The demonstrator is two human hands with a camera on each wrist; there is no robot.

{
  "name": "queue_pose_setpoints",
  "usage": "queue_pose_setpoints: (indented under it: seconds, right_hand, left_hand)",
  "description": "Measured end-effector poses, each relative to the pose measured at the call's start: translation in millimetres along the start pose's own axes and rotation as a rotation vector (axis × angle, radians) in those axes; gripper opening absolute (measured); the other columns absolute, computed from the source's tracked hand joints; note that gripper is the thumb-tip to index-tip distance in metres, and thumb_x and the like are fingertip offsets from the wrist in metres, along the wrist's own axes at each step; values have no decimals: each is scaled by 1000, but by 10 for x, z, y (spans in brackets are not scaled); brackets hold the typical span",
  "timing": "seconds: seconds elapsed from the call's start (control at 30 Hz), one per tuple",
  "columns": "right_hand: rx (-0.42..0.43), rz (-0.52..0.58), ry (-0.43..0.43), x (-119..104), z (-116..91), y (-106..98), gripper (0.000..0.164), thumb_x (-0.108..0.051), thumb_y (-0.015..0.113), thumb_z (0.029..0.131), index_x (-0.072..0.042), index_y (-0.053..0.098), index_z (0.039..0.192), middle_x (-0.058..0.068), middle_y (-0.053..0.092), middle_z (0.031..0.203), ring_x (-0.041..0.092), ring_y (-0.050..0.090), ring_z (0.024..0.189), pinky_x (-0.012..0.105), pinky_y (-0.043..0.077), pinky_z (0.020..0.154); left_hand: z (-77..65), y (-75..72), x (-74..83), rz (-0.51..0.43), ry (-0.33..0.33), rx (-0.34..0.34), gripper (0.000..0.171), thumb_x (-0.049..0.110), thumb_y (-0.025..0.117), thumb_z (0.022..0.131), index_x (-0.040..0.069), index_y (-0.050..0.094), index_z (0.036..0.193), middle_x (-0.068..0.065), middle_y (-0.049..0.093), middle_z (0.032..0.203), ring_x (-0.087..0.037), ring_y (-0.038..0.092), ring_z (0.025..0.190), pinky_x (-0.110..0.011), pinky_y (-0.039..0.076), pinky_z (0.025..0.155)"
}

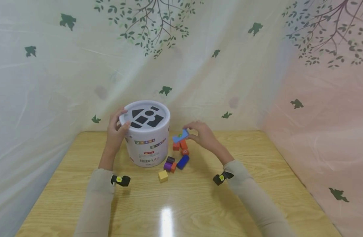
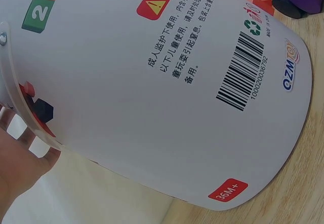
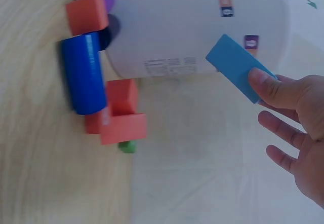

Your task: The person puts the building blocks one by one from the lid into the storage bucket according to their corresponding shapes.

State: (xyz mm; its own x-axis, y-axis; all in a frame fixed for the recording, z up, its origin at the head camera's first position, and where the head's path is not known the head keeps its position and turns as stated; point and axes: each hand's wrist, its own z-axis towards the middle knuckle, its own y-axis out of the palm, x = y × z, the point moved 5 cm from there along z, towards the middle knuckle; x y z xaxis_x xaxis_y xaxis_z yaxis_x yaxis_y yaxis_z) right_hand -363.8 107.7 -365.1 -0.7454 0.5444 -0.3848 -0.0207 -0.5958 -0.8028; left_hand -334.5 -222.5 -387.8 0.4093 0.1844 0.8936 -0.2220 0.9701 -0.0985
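A white shape-sorter bucket stands upright on the table, its lid cut with several dark shaped holes. My left hand holds the lid's rim at the left, with fingers over the edge. Right of the bucket, my right hand pinches a light-blue block between thumb and fingers, above the table. In the head view this block looks angled; its full shape is unclear. Below it lie red blocks and a dark-blue block. A green block shows partly behind the red ones.
A purple block, a black block and an orange-red block lie against one another by the bucket's base. Nearer me sits a yellow cube. Behind the wooden table hangs a leaf-printed curtain.
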Motion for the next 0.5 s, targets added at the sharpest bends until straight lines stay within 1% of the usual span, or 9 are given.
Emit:
queue_pose_setpoints:
  seconds: [0.1, 0.3, 0.4, 0.5]
  right_hand:
    - [22, 58, 7, -52, 40, -126, 37, -8, 81, 82, -2, 71, 118, 14, 74, 118, 33, 66, 106, 48, 54, 97]
    - [55, 204, 68, -103, 154, -335, 39, -11, 80, 85, -4, 70, 122, 12, 72, 121, 29, 65, 110, 51, 51, 103]
    - [52, 267, 83, -140, 245, -408, 40, -13, 79, 87, -5, 69, 125, 11, 72, 122, 29, 65, 112, 53, 50, 105]
    - [38, 315, 82, -185, 351, -458, 39, -13, 77, 90, -4, 67, 127, 13, 72, 122, 29, 64, 114, 54, 49, 106]
  left_hand:
    - [2, -2, -6, -1, 10, 5, 59, 27, 58, 94, 14, 46, 151, -2, 29, 164, -28, 34, 147, -57, 30, 125]
    - [8, -4, -23, -2, 18, 12, 58, 27, 58, 94, 14, 47, 150, -1, 31, 163, -28, 35, 146, -56, 30, 125]
    - [11, -5, -41, 0, 9, 10, 59, 27, 58, 94, 15, 47, 150, -1, 31, 163, -28, 35, 146, -56, 30, 124]
    - [5, 2, -17, -4, 1, 4, 60, 26, 58, 94, 13, 45, 151, -3, 29, 164, -30, 34, 147, -57, 30, 124]
